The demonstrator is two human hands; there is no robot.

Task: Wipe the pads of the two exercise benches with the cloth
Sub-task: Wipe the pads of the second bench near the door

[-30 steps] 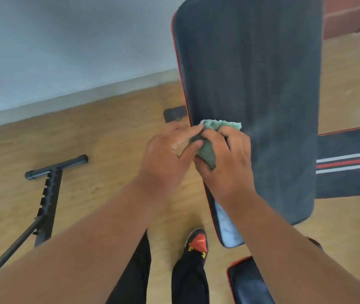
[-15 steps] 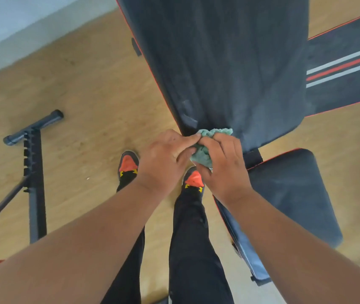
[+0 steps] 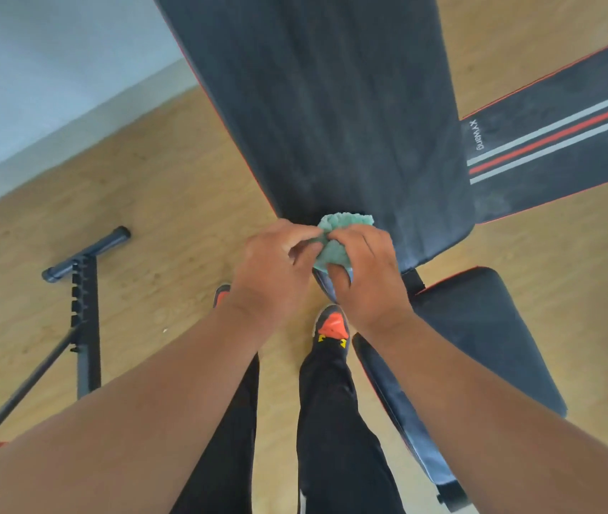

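cloth [image 3: 336, 237]: green, bunched | at lower edge of dark back pad [image 3: 332, 105]

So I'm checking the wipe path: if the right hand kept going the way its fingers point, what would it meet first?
Probably the left hand, just across the bunched cloth both hands grip; depth is unclear.

Light wooden floor [image 3: 169, 202] carries everything here. The dark bench's long back pad [image 3: 332, 105] runs up to the top edge, seat pad [image 3: 488, 328] below it, a bunched green cloth [image 3: 336, 237] at the back pad's lower end. Black metal frame [image 3: 85, 320] stands near the floor's left edge, striped mat [image 3: 562, 135] flat at right.
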